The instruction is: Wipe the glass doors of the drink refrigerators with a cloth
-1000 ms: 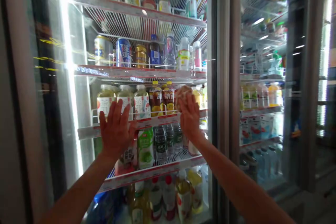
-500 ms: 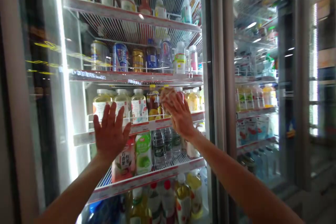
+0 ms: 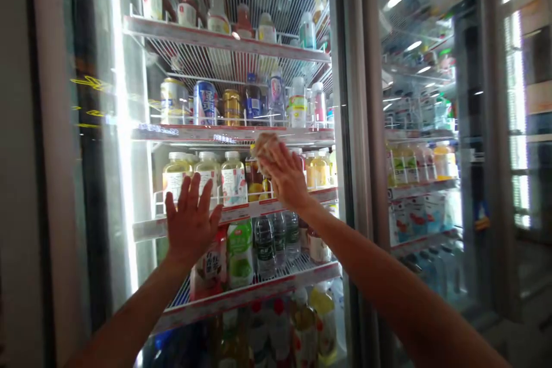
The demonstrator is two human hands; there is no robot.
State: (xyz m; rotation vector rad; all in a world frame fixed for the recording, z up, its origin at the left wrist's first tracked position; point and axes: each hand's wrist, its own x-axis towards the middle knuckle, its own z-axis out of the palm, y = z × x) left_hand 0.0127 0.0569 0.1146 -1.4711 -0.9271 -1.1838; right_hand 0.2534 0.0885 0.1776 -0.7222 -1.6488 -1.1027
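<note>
A glass-fronted drinks fridge stands before me, with the bottles behind its glass door (image 3: 241, 138). My right hand (image 3: 291, 175) presses a crumpled, light brownish cloth (image 3: 265, 152) against the glass, its fingers over the cloth's right side. To the lower left, my left hand (image 3: 192, 218) is raised with its fingers spread and nothing in it. It lies flat to the glass or just short of it; I cannot tell which. Behind it are pale yellow bottles (image 3: 176, 175) and a red carton (image 3: 209, 267).
Several wire shelves hold cans (image 3: 204, 102), juice bottles and water bottles (image 3: 264, 244). A metal door frame (image 3: 366, 126) runs upright to the right of my right hand. Beyond it a second glass door (image 3: 425, 121) shows more drinks. Lights reflect in the glass.
The cloth and my right hand have moved slightly left and up against the shelves behind. The view has shifted a little; my left hand keeps its spread pose.
</note>
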